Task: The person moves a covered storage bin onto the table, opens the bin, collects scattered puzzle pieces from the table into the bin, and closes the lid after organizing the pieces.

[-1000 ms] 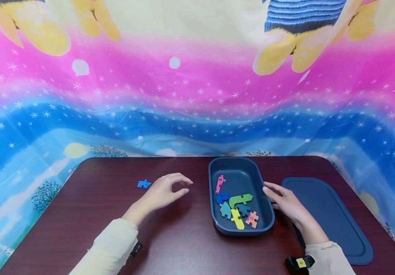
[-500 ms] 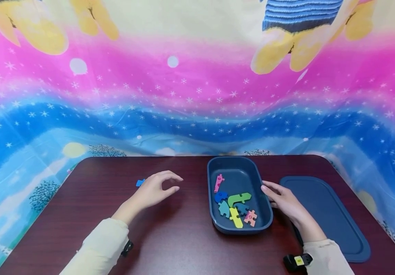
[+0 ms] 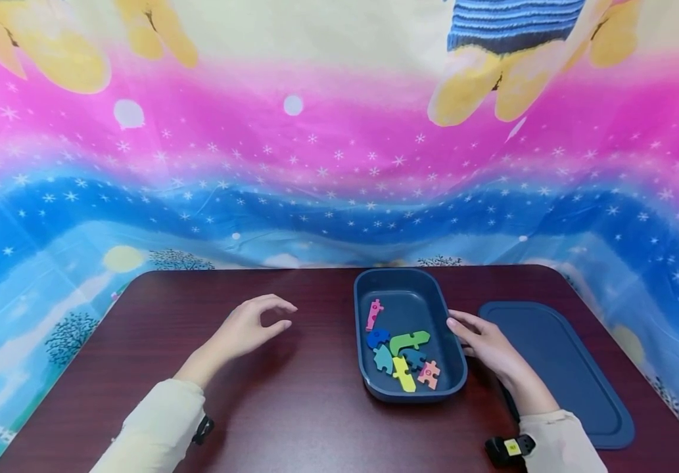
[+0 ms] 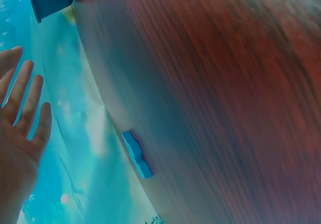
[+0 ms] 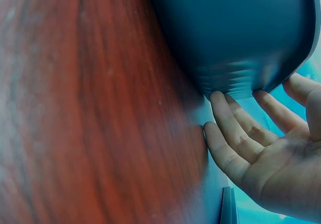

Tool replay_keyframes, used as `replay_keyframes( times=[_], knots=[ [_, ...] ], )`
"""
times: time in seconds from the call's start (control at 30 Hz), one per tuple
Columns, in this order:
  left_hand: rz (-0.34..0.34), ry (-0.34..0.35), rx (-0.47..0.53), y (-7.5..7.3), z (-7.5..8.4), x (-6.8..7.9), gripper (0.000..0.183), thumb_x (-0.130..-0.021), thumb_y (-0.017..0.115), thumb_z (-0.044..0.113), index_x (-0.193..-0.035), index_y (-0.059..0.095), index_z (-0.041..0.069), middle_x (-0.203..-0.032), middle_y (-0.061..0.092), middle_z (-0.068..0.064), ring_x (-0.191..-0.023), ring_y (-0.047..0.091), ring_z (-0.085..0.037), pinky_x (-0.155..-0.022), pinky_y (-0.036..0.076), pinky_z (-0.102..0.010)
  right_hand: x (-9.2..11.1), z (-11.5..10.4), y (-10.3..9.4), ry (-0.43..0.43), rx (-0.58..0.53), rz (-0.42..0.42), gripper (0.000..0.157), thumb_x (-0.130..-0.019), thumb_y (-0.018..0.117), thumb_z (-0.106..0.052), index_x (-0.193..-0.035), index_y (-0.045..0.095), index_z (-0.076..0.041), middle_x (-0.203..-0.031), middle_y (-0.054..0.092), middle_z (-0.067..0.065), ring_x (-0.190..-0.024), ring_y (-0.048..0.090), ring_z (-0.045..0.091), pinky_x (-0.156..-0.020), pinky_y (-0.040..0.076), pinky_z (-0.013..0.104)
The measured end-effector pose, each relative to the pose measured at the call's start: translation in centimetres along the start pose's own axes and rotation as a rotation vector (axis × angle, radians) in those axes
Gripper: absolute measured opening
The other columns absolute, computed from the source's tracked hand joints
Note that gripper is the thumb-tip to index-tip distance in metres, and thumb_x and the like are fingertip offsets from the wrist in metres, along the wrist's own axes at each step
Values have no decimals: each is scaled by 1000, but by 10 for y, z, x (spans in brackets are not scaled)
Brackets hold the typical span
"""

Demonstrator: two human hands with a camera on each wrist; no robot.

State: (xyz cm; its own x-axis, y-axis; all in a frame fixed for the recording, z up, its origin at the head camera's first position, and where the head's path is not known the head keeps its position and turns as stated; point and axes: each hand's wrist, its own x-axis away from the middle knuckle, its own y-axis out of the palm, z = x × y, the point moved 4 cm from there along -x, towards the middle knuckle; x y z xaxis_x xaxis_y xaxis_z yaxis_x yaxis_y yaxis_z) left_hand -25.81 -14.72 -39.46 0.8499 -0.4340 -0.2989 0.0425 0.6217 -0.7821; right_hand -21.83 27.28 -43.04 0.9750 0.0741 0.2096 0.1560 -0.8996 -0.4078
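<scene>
The dark-blue oblong plastic box [image 3: 407, 314] points its long axis forward, right hand [image 3: 495, 348] touching, left hand [image 3: 247, 330] apart, both with spread fingers.

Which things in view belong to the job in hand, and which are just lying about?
Likely in the job:
navy rounded-rectangular container, touched by the right hand
flat multicoloured jigsaw pieces inside it
bright-blue jigsaw piece on the table, near the left hand

Apparently idle:
flat navy lid
snowflake-printed cloth backdrop

Both hands [image 3: 247, 326] [image 3: 489, 345] stand well apart, fingers [image 5: 235, 128] loosely curved
</scene>
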Motion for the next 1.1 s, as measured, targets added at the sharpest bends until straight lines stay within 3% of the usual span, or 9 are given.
replay_keyframes(
  times=[0.23,0.6,1.1],
  knots=[
    [3,-17,32,-7,-11,7,26,-88,77,16,-114,72,15,-108,69,7,-102,65,-19,-91,49,-50,1,-1,1,1,6,-4,74,-100,52,-51,-153,33,-4,-142,47,29,-118,58,38,-96,50,49],
    [-4,-66,33,-19,-26,16,28,-88,77,17,-115,72,18,-111,70,4,-105,65,-23,-93,49,-50,1,-1,1,-2,2,-4,74,-100,52,-51,-153,33,-4,-142,47,28,-119,57,39,-96,50,49],
    [-36,-188,77,-26,-56,24,35,-89,77,20,-122,69,15,-116,69,-2,-102,66,-25,-92,50,-51,2,-1,0,4,12,-1,74,-100,52,-51,-153,34,-4,-142,47,29,-118,58,39,-95,50,49]
  ],
)
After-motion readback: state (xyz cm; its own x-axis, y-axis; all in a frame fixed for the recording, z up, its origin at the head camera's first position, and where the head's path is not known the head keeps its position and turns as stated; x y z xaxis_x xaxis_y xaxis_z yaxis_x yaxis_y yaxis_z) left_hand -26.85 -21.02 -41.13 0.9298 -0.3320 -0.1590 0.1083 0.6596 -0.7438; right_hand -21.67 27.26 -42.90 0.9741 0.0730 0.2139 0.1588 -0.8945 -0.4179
